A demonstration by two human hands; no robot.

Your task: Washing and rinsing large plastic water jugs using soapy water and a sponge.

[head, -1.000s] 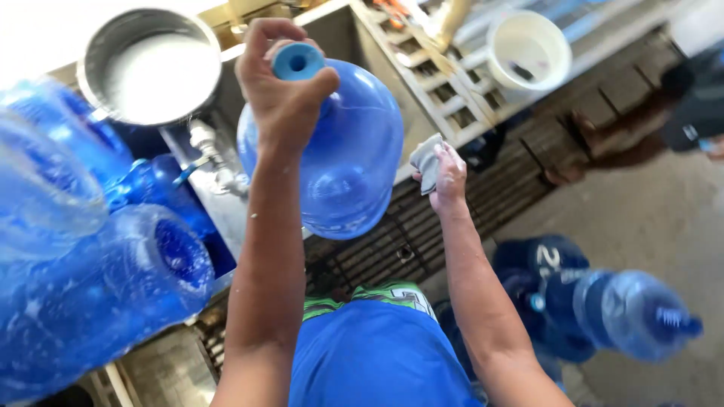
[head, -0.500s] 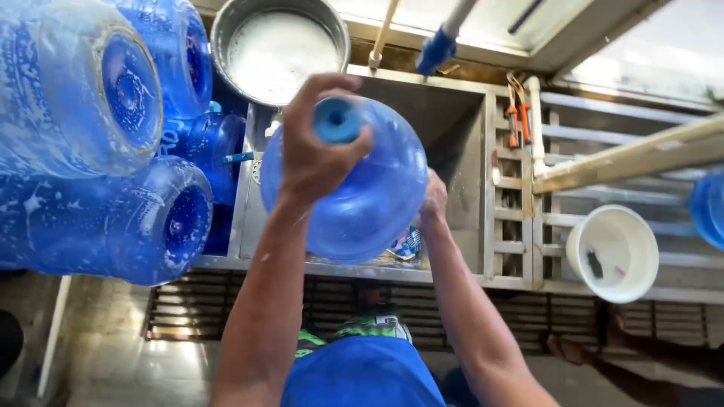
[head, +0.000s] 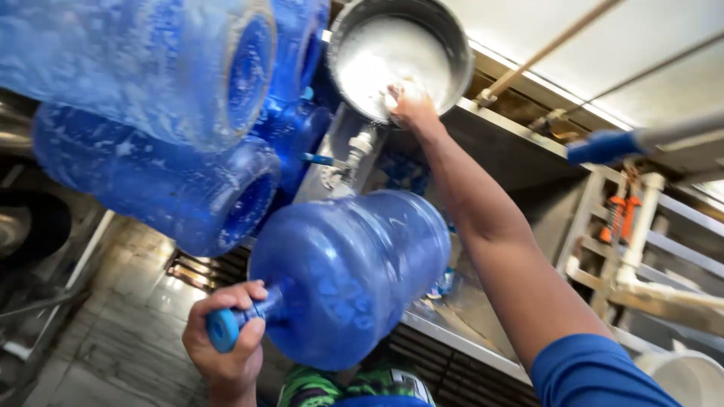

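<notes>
A: Where's your left hand (head: 226,339)?

B: Wrapped tight around the neck of the blue water jug (head: 351,275), which lies tilted over the steel sink (head: 483,301).

A: And your right hand (head: 407,105)?

B: In the metal basin (head: 400,53) of white suds, fingers curled; can't tell what they hold. 2 stacked jugs (head: 158,181) sit just left.
</notes>
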